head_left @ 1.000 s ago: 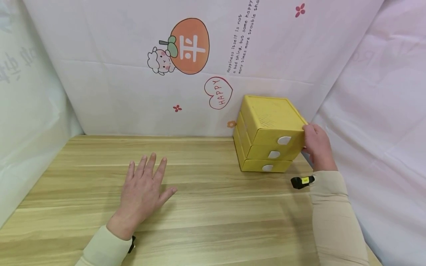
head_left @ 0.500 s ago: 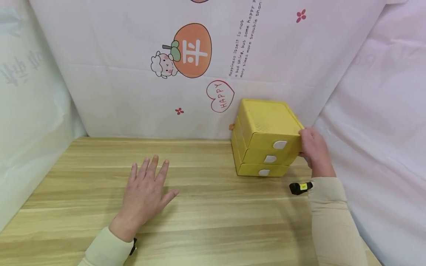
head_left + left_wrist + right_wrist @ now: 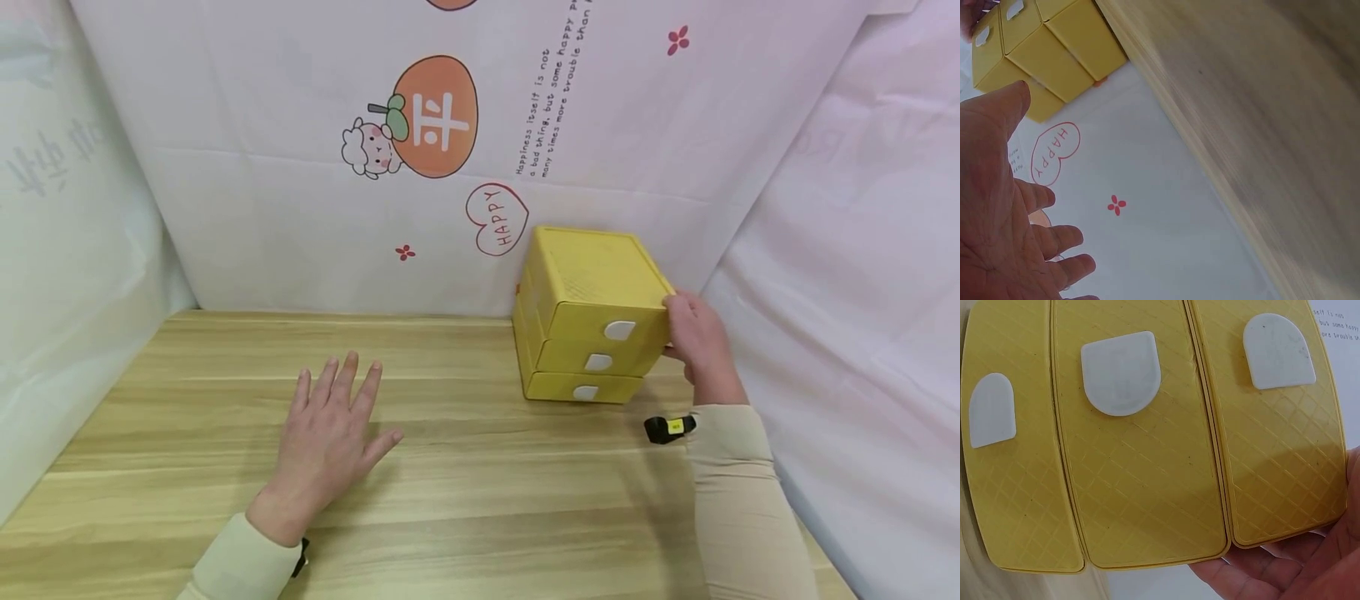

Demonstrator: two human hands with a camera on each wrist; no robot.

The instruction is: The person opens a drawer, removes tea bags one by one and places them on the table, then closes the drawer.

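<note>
A yellow desktop drawer unit (image 3: 600, 275) with three stacked drawers stands towards the back right of the wooden table (image 3: 465, 483). Each drawer front carries a white rounded tab (image 3: 1122, 375). My right hand (image 3: 701, 342) rests against the unit's right side, near the upper front corner. In the right wrist view its fingers (image 3: 1254, 575) lie along that side, partly hidden by the unit. My left hand (image 3: 322, 442) is over the table at left, fingers spread and touching no object. Its palm and fingers also show in the left wrist view, with the drawer unit beyond.
A white printed sheet (image 3: 300, 233) forms the back wall right behind the drawer unit. White cloth hangs at the left (image 3: 82, 250) and at the right (image 3: 847, 292). A black device with a yellow label (image 3: 667, 429) sits at the right wrist.
The drawer unit has slid left along the table, with my right hand moving against its side. My left hand has stayed nearly still. The head view has shifted slightly.
</note>
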